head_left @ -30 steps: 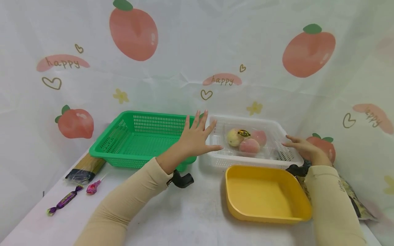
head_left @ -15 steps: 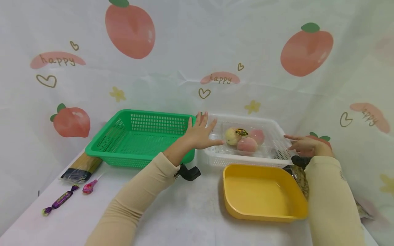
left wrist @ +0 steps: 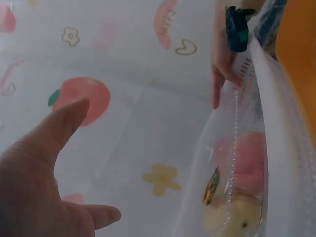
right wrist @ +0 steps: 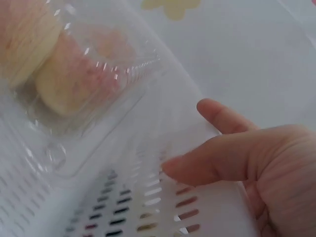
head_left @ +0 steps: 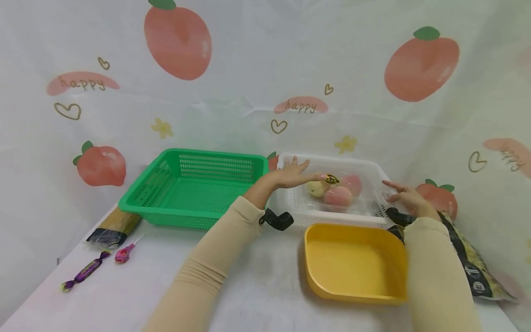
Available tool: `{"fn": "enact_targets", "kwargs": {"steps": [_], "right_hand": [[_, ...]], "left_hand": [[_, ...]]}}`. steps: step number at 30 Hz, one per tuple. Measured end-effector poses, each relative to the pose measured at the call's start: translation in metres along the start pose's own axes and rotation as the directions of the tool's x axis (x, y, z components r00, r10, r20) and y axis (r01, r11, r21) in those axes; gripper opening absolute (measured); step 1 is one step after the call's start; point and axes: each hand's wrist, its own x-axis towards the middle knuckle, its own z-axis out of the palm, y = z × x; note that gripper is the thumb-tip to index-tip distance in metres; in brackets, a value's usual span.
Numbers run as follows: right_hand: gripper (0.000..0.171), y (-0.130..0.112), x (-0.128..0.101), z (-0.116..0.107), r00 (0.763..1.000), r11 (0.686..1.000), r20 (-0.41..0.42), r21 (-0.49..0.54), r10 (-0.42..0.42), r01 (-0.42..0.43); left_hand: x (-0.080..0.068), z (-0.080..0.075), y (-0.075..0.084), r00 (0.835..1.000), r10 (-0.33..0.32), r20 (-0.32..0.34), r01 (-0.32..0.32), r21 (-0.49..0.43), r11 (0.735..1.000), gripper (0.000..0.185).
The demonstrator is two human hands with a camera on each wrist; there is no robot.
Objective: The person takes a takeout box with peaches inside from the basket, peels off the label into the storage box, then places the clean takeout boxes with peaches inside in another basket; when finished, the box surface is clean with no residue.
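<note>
Both hands' grips apart: left hand (head_left: 290, 175) over fruit box (head_left: 332, 189), lying crosswise; right hand (head_left: 404, 196) beside.

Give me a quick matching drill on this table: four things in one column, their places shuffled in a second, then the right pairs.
Things:
1. green perforated plastic basket
2. clear plastic clamshell box of peaches
3. yellow plastic tray
4. purple-wrapped candy

Places:
A. inside the white perforated plastic basket
B. near the table's left front edge
C. in front of the white basket
D. left of the white basket, at the back

Pairs: 1-D, 2-A, 3-C, 4-B
</note>
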Motion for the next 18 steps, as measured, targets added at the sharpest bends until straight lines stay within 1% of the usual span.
{"fn": "enact_targets", "kwargs": {"steps": [3,5,6,7,9,10,11,12,15,16,18], "right_hand": [[0.069,0.003,-0.001,0.003,0.999,0.999,-0.03,0.041,-0.018,0.019],[0.068,0.004,-0.001,0.005,0.999,0.998,-0.051,0.059,-0.013,0.016],[0.068,0.005,-0.001,0.005,0.998,0.998,-0.059,0.068,-0.01,0.014],[0.068,0.005,-0.001,0.006,0.998,0.997,-0.065,0.073,-0.005,0.01],[0.067,0.005,-0.002,0.006,0.997,0.997,-0.078,0.072,0.005,0.001],[0.067,0.005,-0.002,0.006,0.996,0.997,-0.084,0.071,0.01,-0.004],[0.067,0.005,-0.002,0.006,0.996,0.998,-0.089,0.068,0.013,-0.007],[0.067,0.005,-0.002,0.005,0.996,0.998,-0.092,0.066,0.014,-0.008],[0.068,0.003,-0.002,0.005,0.996,0.998,-0.092,0.06,0.013,-0.008],[0.068,0.003,-0.002,0.006,0.996,0.998,-0.09,0.059,0.012,-0.007],[0.068,0.003,-0.001,0.006,0.996,0.998,-0.087,0.064,0.016,-0.01]], "left_hand": [[0.014,0.004,-0.001,1.0,0.003,0.028,0.001,-0.149,0.989,0.08],[0.023,0.007,-0.004,0.999,-0.015,0.039,0.025,-0.254,0.967,0.081],[0.027,0.009,-0.005,0.999,-0.026,0.038,0.037,-0.306,0.951,0.082],[0.031,0.011,-0.007,0.998,-0.042,0.038,0.053,-0.366,0.929,0.083],[0.037,0.015,-0.009,0.997,-0.081,0.014,0.079,-0.453,0.888,0.088],[0.041,0.018,-0.011,0.994,-0.106,-0.006,0.09,-0.476,0.875,0.09],[0.044,0.021,-0.013,0.992,-0.126,-0.031,0.095,-0.486,0.869,0.091],[0.047,0.025,-0.015,0.988,-0.141,-0.054,0.097,-0.492,0.865,0.092],[0.055,0.035,-0.02,0.974,-0.191,-0.126,0.107,-0.489,0.866,0.094],[0.057,0.039,-0.022,0.969,-0.203,-0.139,0.11,-0.494,0.863,0.094],[0.061,0.045,-0.025,0.964,-0.225,-0.143,0.116,-0.534,0.837,0.093]]}}
